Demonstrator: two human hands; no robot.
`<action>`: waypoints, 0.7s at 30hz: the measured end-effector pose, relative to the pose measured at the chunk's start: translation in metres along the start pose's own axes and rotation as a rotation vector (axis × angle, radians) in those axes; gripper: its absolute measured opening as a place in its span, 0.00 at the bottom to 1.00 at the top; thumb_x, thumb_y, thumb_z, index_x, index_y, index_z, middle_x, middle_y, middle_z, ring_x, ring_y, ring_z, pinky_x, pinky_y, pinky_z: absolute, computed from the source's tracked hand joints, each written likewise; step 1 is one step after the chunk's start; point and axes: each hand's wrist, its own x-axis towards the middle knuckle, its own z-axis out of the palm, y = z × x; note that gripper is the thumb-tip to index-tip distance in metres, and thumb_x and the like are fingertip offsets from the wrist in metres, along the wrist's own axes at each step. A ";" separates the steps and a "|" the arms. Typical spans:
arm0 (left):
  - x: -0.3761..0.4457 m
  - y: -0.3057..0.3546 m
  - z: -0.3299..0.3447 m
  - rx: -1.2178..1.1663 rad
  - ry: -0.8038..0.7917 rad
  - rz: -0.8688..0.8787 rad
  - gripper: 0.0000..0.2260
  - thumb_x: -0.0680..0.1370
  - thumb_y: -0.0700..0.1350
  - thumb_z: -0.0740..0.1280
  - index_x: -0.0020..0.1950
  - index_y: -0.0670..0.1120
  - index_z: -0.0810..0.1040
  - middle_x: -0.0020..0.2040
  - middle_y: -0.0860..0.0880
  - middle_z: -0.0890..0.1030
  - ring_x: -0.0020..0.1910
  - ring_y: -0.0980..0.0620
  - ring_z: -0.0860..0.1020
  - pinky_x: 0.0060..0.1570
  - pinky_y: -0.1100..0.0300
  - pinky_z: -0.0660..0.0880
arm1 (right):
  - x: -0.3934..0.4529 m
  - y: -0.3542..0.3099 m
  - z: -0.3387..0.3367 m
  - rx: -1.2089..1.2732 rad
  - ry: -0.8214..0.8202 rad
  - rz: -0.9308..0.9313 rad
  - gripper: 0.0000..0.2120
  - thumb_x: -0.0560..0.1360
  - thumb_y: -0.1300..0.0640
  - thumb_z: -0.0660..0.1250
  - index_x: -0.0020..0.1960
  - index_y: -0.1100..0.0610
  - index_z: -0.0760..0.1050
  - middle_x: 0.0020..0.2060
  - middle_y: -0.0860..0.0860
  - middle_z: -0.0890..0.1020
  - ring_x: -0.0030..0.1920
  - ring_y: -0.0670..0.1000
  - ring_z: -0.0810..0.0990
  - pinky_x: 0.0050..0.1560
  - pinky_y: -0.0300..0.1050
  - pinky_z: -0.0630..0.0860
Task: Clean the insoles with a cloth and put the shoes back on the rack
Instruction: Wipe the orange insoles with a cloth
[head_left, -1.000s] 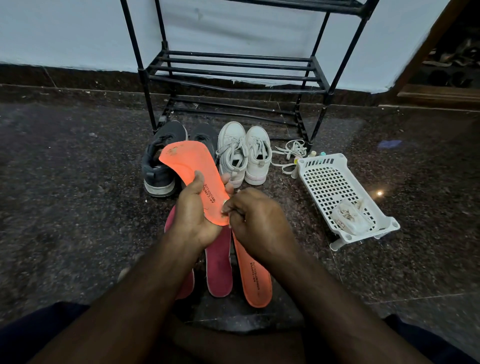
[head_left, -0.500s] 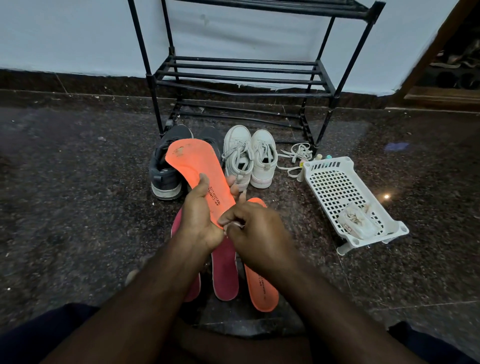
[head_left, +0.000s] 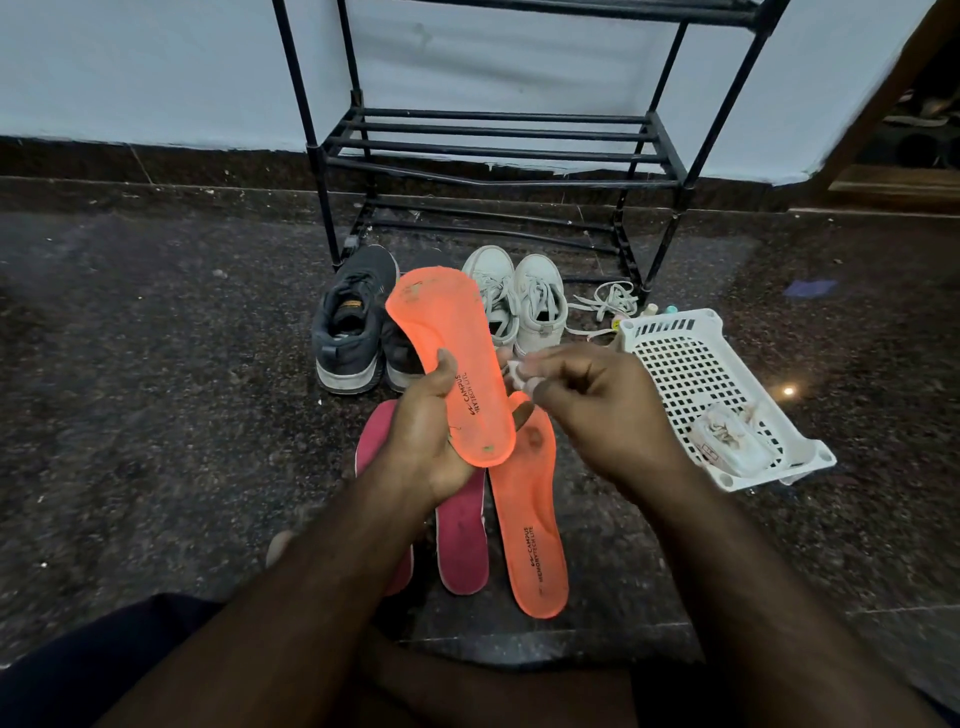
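The left hand (head_left: 431, 431) grips a bright orange foam insole (head_left: 454, 358) by its heel end, thumb across the printed face, holding it tilted up with the toe pointing away toward the black metal shoe rack (head_left: 498, 150). The right hand (head_left: 597, 405) sits just right of that insole, its fingers pinched on a small pale wad of cloth (head_left: 517, 371) that barely peeks out; whether the cloth touches the insole's edge cannot be told. The two hands are close together but each is clamped on its own thing.

On the dark speckled stone floor (head_left: 156, 415), near the person, lie the matching second orange insole (head_left: 530, 514) and two dark pink insoles (head_left: 462, 540), side by side. Farther off, at the foot of the rack, stand a pair of dark grey sports shoes (head_left: 350, 327) and, to their right, a pair of white lace-up sneakers (head_left: 519, 301). A white perforated plastic basket (head_left: 691, 364) lies on the right.

The step in hand looks like wiping the held insole, which shows dirty specks near toe and heel. The next move calls for pressing the cloth flat on the orange face and stroking along it while the left hand braces against bending. No shoe is on the rack yet, so most of the task remains.
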 end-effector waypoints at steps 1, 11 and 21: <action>-0.001 -0.001 0.001 0.006 -0.009 -0.002 0.27 0.86 0.55 0.53 0.49 0.40 0.85 0.47 0.42 0.86 0.45 0.45 0.85 0.57 0.43 0.77 | 0.000 0.002 0.004 -0.108 -0.010 -0.049 0.10 0.71 0.68 0.70 0.47 0.56 0.84 0.42 0.45 0.85 0.42 0.44 0.84 0.48 0.47 0.80; 0.004 -0.006 -0.002 0.014 0.028 -0.019 0.24 0.86 0.55 0.51 0.66 0.38 0.76 0.58 0.42 0.84 0.60 0.46 0.80 0.52 0.48 0.77 | -0.014 0.005 0.025 -0.539 -0.244 -0.113 0.10 0.71 0.62 0.68 0.48 0.51 0.84 0.44 0.45 0.85 0.46 0.45 0.81 0.49 0.38 0.75; 0.008 -0.001 -0.006 -0.059 0.012 0.039 0.25 0.86 0.54 0.50 0.63 0.37 0.77 0.58 0.41 0.84 0.63 0.44 0.78 0.69 0.46 0.69 | -0.019 0.007 0.030 -0.418 -0.246 -0.017 0.06 0.70 0.62 0.70 0.44 0.52 0.83 0.37 0.43 0.83 0.38 0.40 0.79 0.40 0.33 0.73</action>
